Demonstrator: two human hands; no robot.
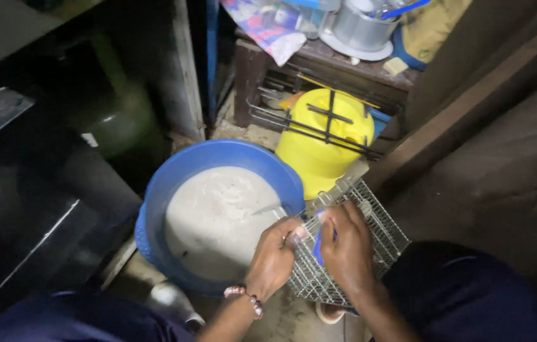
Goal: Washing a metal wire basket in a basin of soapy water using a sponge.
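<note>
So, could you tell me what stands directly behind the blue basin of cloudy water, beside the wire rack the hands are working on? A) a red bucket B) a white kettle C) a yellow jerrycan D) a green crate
C: a yellow jerrycan stands just past the blue basin, above the wire rack held by the left hand and right hand.

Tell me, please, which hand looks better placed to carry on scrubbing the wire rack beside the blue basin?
Probably the right hand: it lies on the wire rack gripping a small blue scrubber. The left hand pinches the rack's near edge beside the blue basin, apparently steadying it.
</note>
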